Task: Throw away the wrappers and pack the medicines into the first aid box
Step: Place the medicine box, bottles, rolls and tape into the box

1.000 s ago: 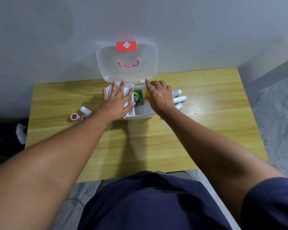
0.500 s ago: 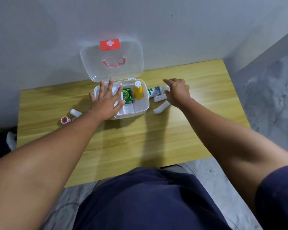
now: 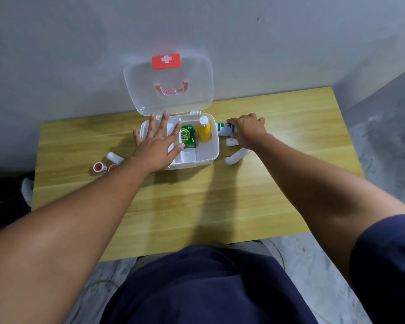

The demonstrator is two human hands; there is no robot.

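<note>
A white plastic first aid box [image 3: 206, 157] stands near the middle of the far edge of the pale wooden bench [image 3: 197, 206], its clear lid [image 3: 168, 83], with a red cross label and red handle, tipped up against the grey wall. The left hand [image 3: 157, 146] lies flat over the left part of the box, fingers [image 3: 165, 120] spread wide and holding nothing. In the box, a green carton [image 3: 188, 136] sits beside the hand, and a yellow bottle with a white cap [image 3: 204, 130] stands just right of the carton.

Just outside the box's right wall, the right hand [image 3: 249, 130] curls over a white bottle with green and blue print [image 3: 223, 128] lying on the bench; its fingers are bent around the bottle, though whether they grip it I cannot tell. Two small white tubes [image 3: 234, 157] lie near that hand, toward the near side.

Toward the left edge of the bench, a white tube [image 3: 114, 157] and two small pink-rimmed rolls [image 3: 99, 167] lie close together, apart from the box.
</note>
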